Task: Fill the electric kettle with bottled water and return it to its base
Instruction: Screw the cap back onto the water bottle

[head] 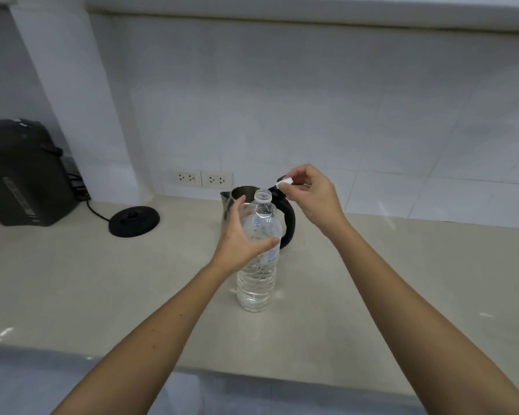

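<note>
Clear water bottle (pixel 256 277) upright and uncapped near the middle of the bench (pixel 372 280), gripped around its upper body by left hand (pixel 242 238), fingers wrapped. White cap (pixel 284 183) pinched between thumb and fingertips of right hand (pixel 313 195), raised above the kettle handle. Steel kettle (pixel 232 205) just behind the bottle, lid open, off its base. Black base (pixel 134 220) toward the bench's back left, beside a dark appliance (pixel 24 175) at the left edge.

Your left hand (pixel 240 235) is wrapped around something; your right hand (pixel 309 193) is raised, its fingertips pinched together.
</note>
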Demonstrator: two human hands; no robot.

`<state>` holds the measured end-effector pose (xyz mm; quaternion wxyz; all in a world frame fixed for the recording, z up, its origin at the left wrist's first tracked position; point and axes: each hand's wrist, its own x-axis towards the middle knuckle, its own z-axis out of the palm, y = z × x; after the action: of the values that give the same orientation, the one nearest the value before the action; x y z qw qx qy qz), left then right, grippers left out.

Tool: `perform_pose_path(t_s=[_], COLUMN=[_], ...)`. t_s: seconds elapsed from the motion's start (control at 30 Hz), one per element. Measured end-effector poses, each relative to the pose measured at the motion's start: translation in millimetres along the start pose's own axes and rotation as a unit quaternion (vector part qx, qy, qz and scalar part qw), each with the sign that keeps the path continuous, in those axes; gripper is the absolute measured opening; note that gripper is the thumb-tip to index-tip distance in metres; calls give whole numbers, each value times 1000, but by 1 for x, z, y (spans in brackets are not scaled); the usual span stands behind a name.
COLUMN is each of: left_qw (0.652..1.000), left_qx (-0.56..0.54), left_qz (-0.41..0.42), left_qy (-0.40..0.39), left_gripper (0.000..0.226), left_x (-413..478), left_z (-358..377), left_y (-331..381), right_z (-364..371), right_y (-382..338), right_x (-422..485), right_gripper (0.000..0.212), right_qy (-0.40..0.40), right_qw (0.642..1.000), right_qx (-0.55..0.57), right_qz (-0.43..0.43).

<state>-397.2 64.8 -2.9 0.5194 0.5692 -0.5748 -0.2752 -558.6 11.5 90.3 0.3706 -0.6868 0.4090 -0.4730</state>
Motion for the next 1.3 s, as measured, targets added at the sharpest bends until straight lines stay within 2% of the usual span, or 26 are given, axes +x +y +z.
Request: perform_pose_path(t_s=[0.13, 0.3, 0.53, 0.77, 0.97, 1.07, 1.2, 1.3], left_qw=[1000, 1000, 1000, 1000, 1000, 1000, 1000, 1000], left_qx=[3, -9, -11, 1, -5, -5, -8, -11], left_qz=[10, 3, -2, -9, -14, -16, -20, -20], left_qy=[20, 19, 24, 28, 14, 12, 11, 11], left_gripper=[84, 83, 85, 90, 92, 93, 91, 88], left_x=[-2, -3, -5, -6, -9, -9, -9, -10], left_z=[2, 2, 3, 4, 2, 2, 3, 3], left_y=[3, 4, 5, 6, 8, 9, 9, 9], right_z=[5, 8, 2, 0, 3, 2, 6, 10], right_y=[-16, -17, -28, -56, -70, -72, -68, -64], right_x=[3, 6, 12, 23, 32, 35, 39, 40], right_gripper=[20, 20, 21, 34, 31, 29, 25, 32], right_qy=[-53, -121, -178, -286, -352, -369, -347, -334], right_qw=[998, 991, 967, 885, 828, 820, 809, 812], right_qx=[21, -48, -170, -353, -417, -418, -453, -463], right_qz=[-13, -26, -56, -100, -128, -130, -143, -125])
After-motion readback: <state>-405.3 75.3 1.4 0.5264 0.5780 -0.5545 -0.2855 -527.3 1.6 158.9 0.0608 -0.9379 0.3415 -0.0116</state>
